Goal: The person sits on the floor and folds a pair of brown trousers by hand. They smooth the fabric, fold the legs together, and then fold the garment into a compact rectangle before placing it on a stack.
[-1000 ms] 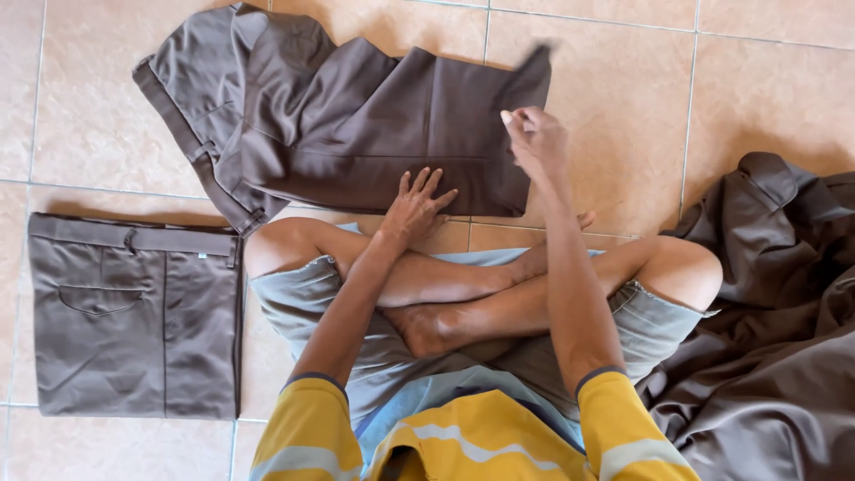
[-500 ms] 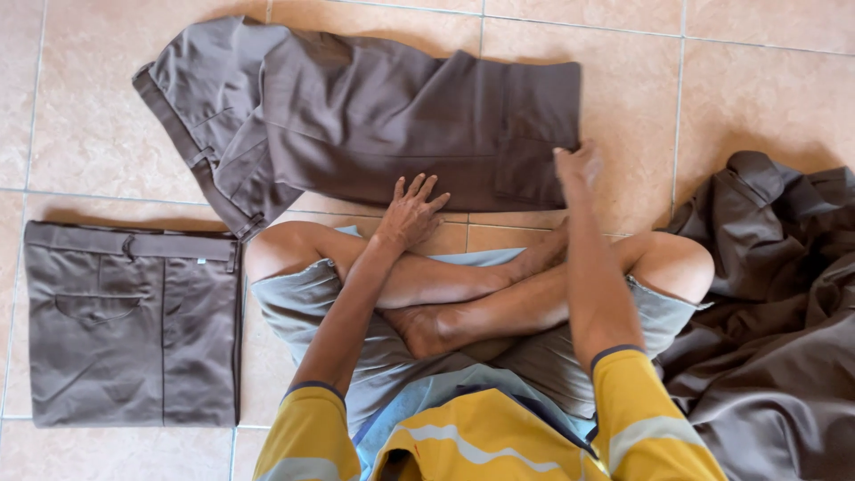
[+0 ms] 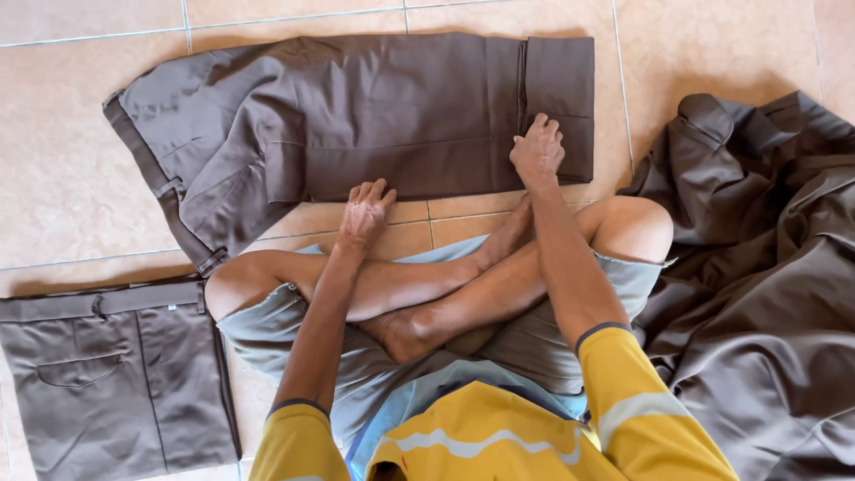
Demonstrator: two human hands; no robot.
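Both hands [image 3: 365, 212] [image 3: 537, 150] press flat, ungripping, on brown trousers [image 3: 401, 116] — lying left-right, waistband left.

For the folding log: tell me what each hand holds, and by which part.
Nothing is lifted. The left hand presses flat on the near edge of the brown trousers; the right hand rests on their folded-over leg end, a closed grip not discernible.

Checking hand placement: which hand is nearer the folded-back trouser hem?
Right. The right hand presses beside the hem; the left hand rests farther away at the trousers' near edge.
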